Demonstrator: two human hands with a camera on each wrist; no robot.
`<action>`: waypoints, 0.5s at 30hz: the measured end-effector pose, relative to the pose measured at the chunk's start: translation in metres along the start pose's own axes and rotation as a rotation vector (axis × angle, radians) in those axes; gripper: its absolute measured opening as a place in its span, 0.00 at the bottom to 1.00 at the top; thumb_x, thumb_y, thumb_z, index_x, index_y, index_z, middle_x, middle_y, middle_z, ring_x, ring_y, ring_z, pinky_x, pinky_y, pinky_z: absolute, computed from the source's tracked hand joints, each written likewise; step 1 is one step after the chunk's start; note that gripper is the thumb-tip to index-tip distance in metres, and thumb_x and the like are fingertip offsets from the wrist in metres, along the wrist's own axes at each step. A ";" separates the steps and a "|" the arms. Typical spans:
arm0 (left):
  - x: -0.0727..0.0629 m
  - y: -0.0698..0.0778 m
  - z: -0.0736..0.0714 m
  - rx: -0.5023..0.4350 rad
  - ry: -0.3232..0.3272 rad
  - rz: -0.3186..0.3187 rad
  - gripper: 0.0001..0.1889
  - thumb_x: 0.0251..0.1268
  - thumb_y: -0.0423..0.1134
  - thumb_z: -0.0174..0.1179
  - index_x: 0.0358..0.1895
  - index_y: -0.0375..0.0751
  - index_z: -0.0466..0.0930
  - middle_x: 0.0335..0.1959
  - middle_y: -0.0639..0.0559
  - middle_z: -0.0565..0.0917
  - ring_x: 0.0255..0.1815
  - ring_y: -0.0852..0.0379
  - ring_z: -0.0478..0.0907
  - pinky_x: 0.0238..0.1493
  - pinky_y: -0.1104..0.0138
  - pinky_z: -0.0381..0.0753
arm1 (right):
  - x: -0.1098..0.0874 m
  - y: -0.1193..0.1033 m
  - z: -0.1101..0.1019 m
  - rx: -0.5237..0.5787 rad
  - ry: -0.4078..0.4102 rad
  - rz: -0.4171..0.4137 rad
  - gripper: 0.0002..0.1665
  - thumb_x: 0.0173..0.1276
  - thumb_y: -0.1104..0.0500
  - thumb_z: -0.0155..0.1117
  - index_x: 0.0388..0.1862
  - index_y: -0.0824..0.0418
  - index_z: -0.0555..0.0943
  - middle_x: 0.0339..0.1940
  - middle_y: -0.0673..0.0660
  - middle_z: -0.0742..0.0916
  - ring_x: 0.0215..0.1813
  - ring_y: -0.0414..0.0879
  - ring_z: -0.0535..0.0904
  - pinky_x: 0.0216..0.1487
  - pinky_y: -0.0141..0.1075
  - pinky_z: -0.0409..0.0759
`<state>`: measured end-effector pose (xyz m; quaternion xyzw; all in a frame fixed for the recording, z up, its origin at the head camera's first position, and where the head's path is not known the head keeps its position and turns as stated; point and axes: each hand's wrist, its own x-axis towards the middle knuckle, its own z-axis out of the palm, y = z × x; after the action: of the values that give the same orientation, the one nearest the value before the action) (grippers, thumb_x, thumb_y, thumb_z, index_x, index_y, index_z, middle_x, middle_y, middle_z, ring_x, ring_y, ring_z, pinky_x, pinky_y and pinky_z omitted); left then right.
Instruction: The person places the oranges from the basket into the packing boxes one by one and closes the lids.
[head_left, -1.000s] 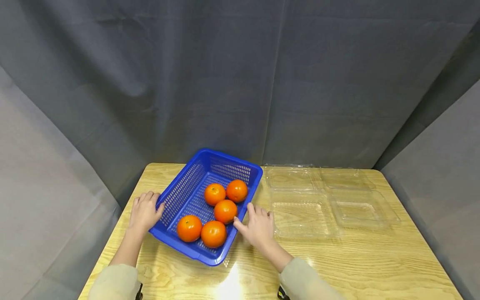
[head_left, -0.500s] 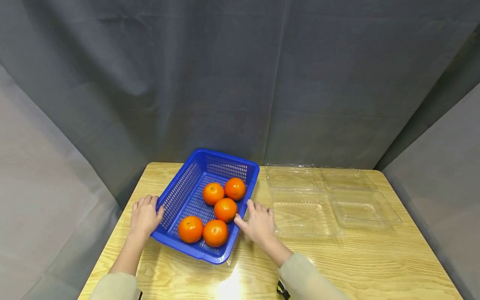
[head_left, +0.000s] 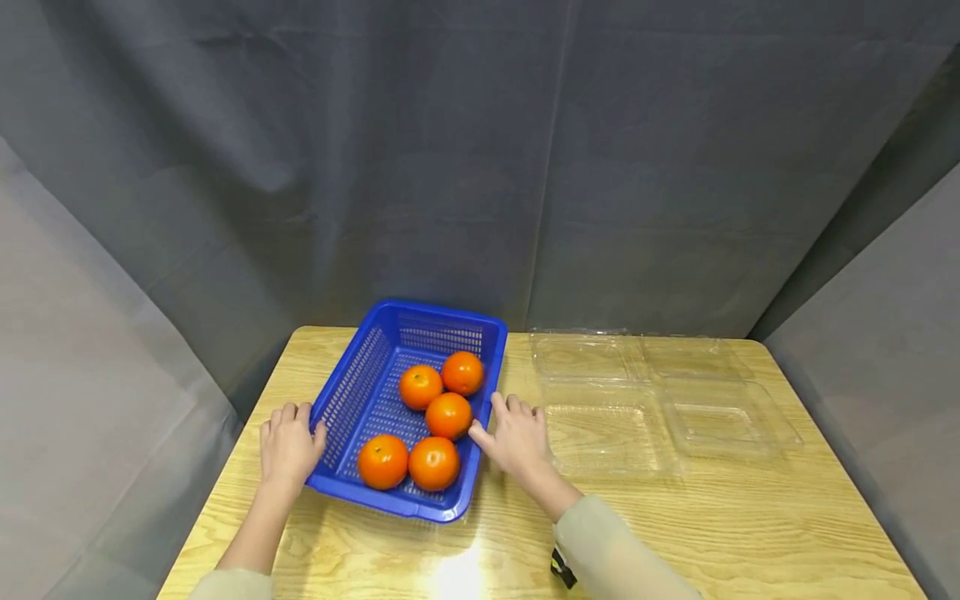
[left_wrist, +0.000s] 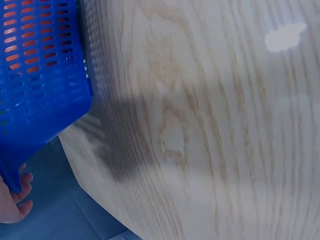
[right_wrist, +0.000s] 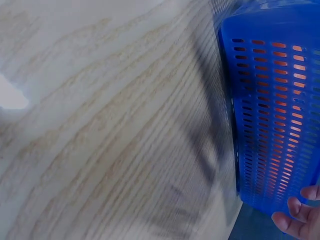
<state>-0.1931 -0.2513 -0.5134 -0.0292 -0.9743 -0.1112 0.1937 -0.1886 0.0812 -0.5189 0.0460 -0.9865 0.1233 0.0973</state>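
A blue plastic basket (head_left: 378,367) with slotted walls holds several oranges (head_left: 448,416) on its floor. On its left side, my left hand (head_left: 289,446) grips the rim, thumb inside and fingers outside. In the left wrist view those fingers (left_wrist: 25,185) curl under the rim of the basket (left_wrist: 45,95). My right hand (head_left: 519,439) holds the opposite rim, its thumb over the edge beside an orange. The right wrist view shows the right fingertips (right_wrist: 295,215) by the slotted side wall, with orange showing through the slots.
Clear plastic clamshell boxes (head_left: 600,425) lie opened out on the wooden table (head_left: 675,533), just right of my right hand. A grey curtain (head_left: 420,167) hangs behind the table's back edge, and grey cloth (head_left: 90,400) flanks both sides.
Between my two hands the basket has turned slightly, its far end swinging left and its near end right. The oranges shift with it. The clear boxes stay put.
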 end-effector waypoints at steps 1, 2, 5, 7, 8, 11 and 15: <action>-0.001 0.001 0.000 -0.005 0.004 -0.009 0.19 0.56 0.39 0.55 0.45 0.26 0.75 0.41 0.32 0.75 0.44 0.36 0.69 0.44 0.47 0.64 | 0.001 0.000 0.000 0.000 -0.008 0.000 0.31 0.58 0.35 0.50 0.52 0.55 0.70 0.40 0.58 0.79 0.44 0.55 0.76 0.47 0.51 0.66; -0.003 0.002 -0.001 -0.010 0.007 -0.018 0.19 0.56 0.39 0.55 0.45 0.26 0.75 0.41 0.31 0.75 0.44 0.36 0.68 0.44 0.47 0.64 | 0.002 0.000 0.000 0.003 -0.016 0.001 0.32 0.58 0.35 0.50 0.53 0.55 0.70 0.41 0.58 0.79 0.44 0.55 0.76 0.48 0.52 0.66; -0.006 0.005 -0.002 -0.018 0.011 -0.048 0.19 0.56 0.39 0.55 0.46 0.26 0.74 0.42 0.31 0.75 0.44 0.36 0.68 0.44 0.47 0.64 | 0.005 0.001 -0.001 0.007 -0.034 -0.002 0.33 0.59 0.35 0.49 0.56 0.55 0.70 0.45 0.59 0.79 0.47 0.56 0.75 0.51 0.54 0.65; -0.007 0.007 -0.003 -0.018 0.003 -0.070 0.19 0.57 0.39 0.55 0.46 0.26 0.74 0.42 0.31 0.75 0.44 0.36 0.68 0.45 0.47 0.64 | 0.007 0.002 -0.002 0.009 -0.042 -0.001 0.33 0.60 0.35 0.48 0.57 0.54 0.70 0.46 0.60 0.79 0.47 0.57 0.75 0.52 0.54 0.64; -0.008 0.009 -0.003 -0.018 -0.001 -0.081 0.19 0.57 0.39 0.55 0.46 0.26 0.74 0.42 0.31 0.74 0.44 0.35 0.68 0.45 0.47 0.64 | 0.009 0.002 -0.002 0.009 -0.045 -0.001 0.33 0.60 0.35 0.48 0.57 0.54 0.70 0.46 0.60 0.79 0.47 0.57 0.75 0.52 0.54 0.64; -0.010 0.012 -0.003 -0.014 -0.008 -0.112 0.19 0.57 0.39 0.54 0.47 0.27 0.73 0.42 0.31 0.74 0.45 0.35 0.68 0.45 0.47 0.64 | 0.013 0.003 -0.001 0.004 -0.054 -0.001 0.32 0.60 0.35 0.47 0.56 0.54 0.71 0.45 0.59 0.79 0.46 0.56 0.75 0.51 0.53 0.65; -0.011 0.016 -0.004 -0.020 0.008 -0.136 0.19 0.57 0.39 0.53 0.47 0.27 0.73 0.42 0.31 0.74 0.45 0.35 0.68 0.44 0.46 0.64 | 0.017 0.005 -0.001 0.013 -0.050 -0.001 0.31 0.59 0.36 0.48 0.54 0.54 0.71 0.43 0.59 0.79 0.44 0.56 0.76 0.50 0.52 0.65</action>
<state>-0.1799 -0.2366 -0.5110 0.0356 -0.9721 -0.1342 0.1892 -0.2056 0.0848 -0.5158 0.0500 -0.9878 0.1286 0.0724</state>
